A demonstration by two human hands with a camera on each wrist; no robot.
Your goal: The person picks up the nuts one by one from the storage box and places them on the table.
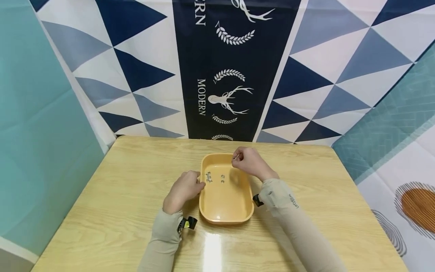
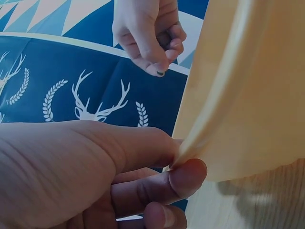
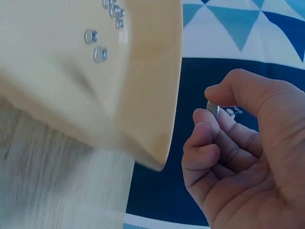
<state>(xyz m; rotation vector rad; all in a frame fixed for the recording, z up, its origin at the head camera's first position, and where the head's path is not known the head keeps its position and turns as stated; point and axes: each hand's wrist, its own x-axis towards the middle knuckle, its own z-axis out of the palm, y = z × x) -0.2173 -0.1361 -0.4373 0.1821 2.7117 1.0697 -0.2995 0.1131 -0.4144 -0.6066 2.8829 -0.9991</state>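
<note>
A yellow rectangular plastic tray [image 1: 224, 204] sits on the wooden table. My left hand [image 1: 185, 187] holds its left rim; in the left wrist view the thumb and a finger pinch the rim [image 2: 209, 109]. Above the tray's far right corner is my right hand [image 1: 249, 162]. It pinches a small silver metal piece [image 3: 213, 109] between thumb and forefinger, with the other fingers curled. Several small round shiny metal pieces [image 1: 209, 177] lie grouped near the tray's left wall. Two more such pieces [image 1: 222, 178] lie apart, nearer the middle. Their exact kind is too small to tell.
The wooden table [image 1: 146, 166] runs back to a patterned cloth backdrop [image 1: 221, 75]. A teal cloth [image 1: 44, 124] hangs at the left, and another patterned cloth [image 1: 401, 151] at the right.
</note>
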